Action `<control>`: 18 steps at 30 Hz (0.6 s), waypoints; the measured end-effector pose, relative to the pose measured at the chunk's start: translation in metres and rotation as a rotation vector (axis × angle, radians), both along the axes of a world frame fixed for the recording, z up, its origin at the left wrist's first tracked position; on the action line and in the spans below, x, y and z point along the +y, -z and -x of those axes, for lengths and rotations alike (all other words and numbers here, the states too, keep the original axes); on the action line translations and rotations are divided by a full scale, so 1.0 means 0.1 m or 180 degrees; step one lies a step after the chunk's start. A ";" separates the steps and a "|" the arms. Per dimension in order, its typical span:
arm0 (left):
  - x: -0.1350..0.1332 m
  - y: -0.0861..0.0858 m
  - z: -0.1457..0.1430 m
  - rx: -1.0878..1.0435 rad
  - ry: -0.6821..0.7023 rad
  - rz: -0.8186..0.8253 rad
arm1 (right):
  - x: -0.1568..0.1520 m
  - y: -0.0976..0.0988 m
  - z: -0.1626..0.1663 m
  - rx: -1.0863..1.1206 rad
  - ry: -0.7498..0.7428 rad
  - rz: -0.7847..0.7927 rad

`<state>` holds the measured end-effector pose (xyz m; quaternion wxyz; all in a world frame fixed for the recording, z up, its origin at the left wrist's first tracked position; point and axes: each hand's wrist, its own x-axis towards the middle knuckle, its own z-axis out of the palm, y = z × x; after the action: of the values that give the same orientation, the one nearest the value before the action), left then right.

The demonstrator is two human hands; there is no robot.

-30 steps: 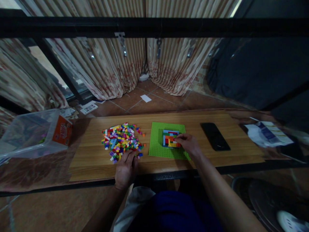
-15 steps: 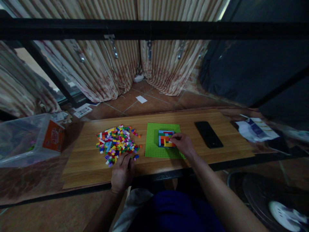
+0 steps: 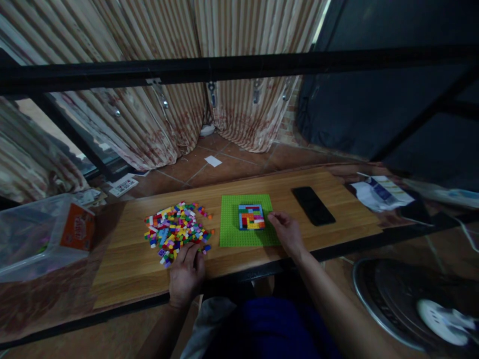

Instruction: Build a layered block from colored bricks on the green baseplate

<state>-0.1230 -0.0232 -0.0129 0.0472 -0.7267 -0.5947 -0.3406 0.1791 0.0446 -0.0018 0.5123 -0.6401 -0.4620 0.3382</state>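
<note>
A green baseplate (image 3: 232, 230) lies on the wooden table (image 3: 123, 259). A small flat block of coloured bricks (image 3: 251, 217) is built on it. My right hand (image 3: 286, 232) rests at the plate's right edge, just right of the block, with its fingers loosely curled and nothing visible in them. A heap of loose coloured bricks (image 3: 172, 231) lies left of the plate. At the near edge of that heap my left hand (image 3: 186, 271) lies palm down, fingertips touching the nearest bricks.
A black phone (image 3: 313, 205) lies right of the baseplate. White papers (image 3: 381, 192) sit at the table's far right. A clear plastic bin (image 3: 41, 234) with an orange label stands at the left. A black bar (image 3: 239, 65) crosses the view; a fan (image 3: 415, 304) stands low right.
My right hand has drawn back from the brick block to the plate's right edge. My left hand stays at the heap. The view has shifted to the right.
</note>
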 end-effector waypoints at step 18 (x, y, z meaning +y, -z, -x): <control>-0.02 -0.03 -0.05 -0.0178 -0.0035 0.0111 | -0.08 -0.04 0.18 -0.1154 -0.0096 -0.0152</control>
<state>-0.1184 -0.0250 -0.0096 0.0197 -0.7143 -0.6057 -0.3502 0.1611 0.0369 0.0025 0.4305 -0.6712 -0.5642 0.2139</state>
